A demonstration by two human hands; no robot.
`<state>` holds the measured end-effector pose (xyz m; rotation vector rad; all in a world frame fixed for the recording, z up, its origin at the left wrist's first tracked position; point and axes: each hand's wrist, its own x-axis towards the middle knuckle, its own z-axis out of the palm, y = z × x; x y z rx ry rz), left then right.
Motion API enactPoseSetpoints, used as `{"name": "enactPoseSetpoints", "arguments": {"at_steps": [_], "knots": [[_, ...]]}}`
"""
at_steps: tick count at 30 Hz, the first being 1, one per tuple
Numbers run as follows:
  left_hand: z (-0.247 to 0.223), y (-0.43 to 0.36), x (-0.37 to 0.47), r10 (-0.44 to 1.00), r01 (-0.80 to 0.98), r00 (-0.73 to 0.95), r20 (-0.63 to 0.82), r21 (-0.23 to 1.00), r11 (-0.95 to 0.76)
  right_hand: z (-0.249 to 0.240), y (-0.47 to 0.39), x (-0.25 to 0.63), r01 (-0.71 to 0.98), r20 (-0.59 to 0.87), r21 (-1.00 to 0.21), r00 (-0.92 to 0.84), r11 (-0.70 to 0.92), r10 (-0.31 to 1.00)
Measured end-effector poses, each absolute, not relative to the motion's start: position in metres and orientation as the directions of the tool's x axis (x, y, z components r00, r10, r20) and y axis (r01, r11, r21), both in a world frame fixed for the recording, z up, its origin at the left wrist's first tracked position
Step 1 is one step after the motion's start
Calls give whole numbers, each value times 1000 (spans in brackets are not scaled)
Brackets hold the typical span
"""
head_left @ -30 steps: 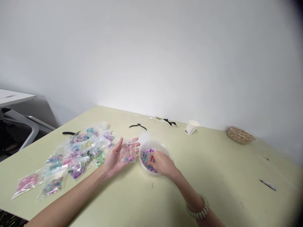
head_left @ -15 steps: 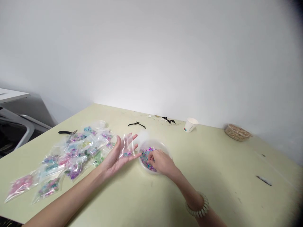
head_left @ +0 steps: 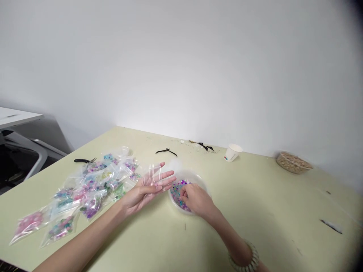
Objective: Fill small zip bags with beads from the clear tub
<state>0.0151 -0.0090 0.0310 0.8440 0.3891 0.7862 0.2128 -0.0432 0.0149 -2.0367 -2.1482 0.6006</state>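
Note:
My left hand [head_left: 144, 192] is palm up with its fingers stretched out, and its thumb presses on a small clear plastic bag [head_left: 153, 173] lying across the fingers. Just to the right stands a round translucent bowl [head_left: 202, 179] of small beads [head_left: 178, 189] in pink, purple and blue. My right hand [head_left: 197, 198] reaches over the bowl's near right side, fingertips pinched together among the beads. Whatever is between those fingertips is too small or hidden to make out. A pale coiled band [head_left: 248, 258] circles the right wrist.
Several clear bags of coloured beads [head_left: 90, 204] are heaped at the left. Black-handled pliers [head_left: 85, 160] lie behind them, and black nippers [head_left: 166, 152] lie behind the bowl. Farther right are a paper cup [head_left: 233, 153], a tub of tan pieces [head_left: 293, 162] and a pen-like object [head_left: 331, 226].
My left thumb has come down from upright onto the bag, and that hand has turned slightly. My right hand stays pinched in the bowl. The whole view has shifted a little.

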Motion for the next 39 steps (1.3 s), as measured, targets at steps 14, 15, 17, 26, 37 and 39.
{"name": "enactPoseSetpoints", "arguments": {"at_steps": [14,15,17,26,37,39], "knots": [[41,-19,19,718,-466,688,-108,692,551,23,-45,210,935,-193,-353,-86,12,978],[41,-18,19,706,-487,702,-91,662,569,22,-45,210,937,-187,-350,-89,18,978],[40,-16,20,684,-523,727,-52,605,601,20,-44,211,939,-181,-342,-95,28,979],[33,-13,19,601,-528,799,20,501,686,20,-45,210,930,-180,-367,-108,35,978],[26,-14,19,568,-521,822,36,449,726,19,-44,210,921,-184,-387,-132,52,974],[25,-14,20,568,-518,823,31,453,726,19,-45,210,923,-183,-383,-128,49,975]]}}
